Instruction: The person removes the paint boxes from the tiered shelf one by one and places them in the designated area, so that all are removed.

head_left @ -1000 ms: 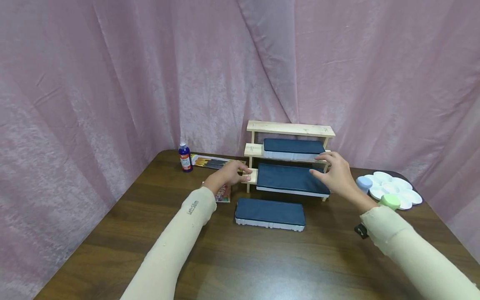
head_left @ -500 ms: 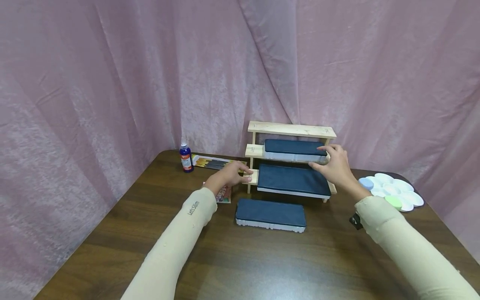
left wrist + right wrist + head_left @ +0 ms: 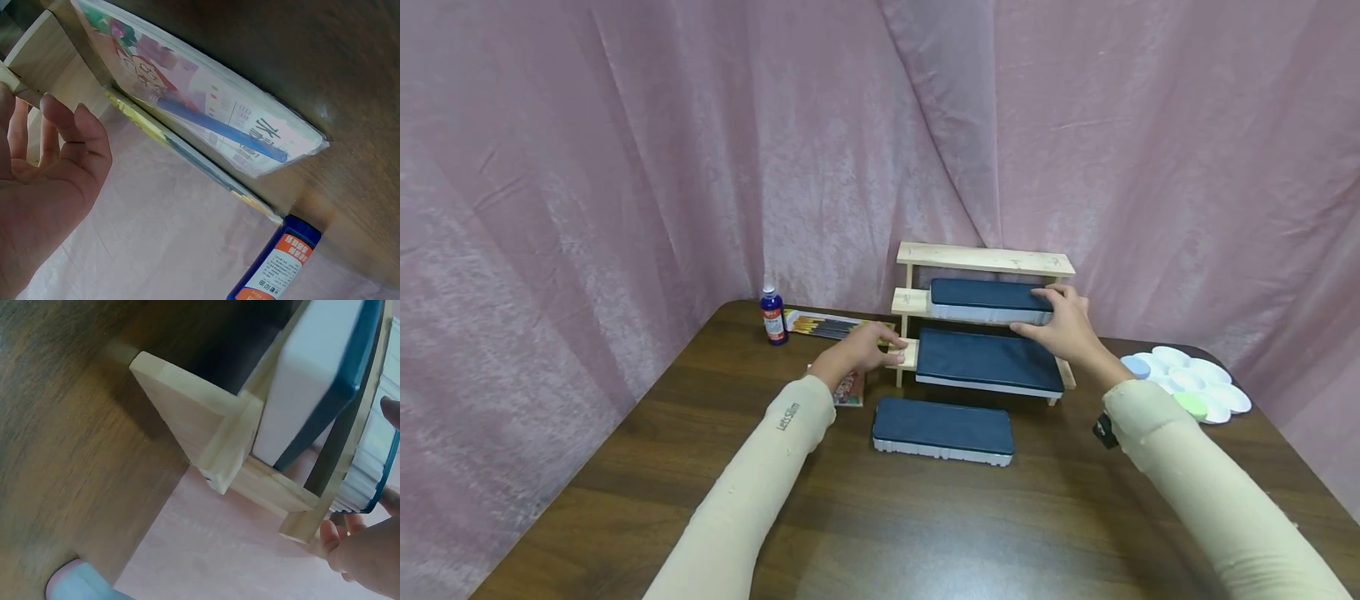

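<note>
A three-tier wooden shelf stands at the back of the brown table. Flat dark-blue boxes lie on its middle tier, on its lowest tier and on the table in front. My right hand grips the right end of the middle-tier box, fingers on top and thumb at the front. My left hand rests with straight fingers against the left end of the lowest tier.
Left of the shelf are a blue paint bottle, a pack of brushes and a picture booklet. At the right lies a white palette with a light-blue and a green piece. Pink curtain hangs behind.
My right hand rose from above the lowest-tier box to the right end of the middle-tier box and took hold of it. The left hand stayed put.
</note>
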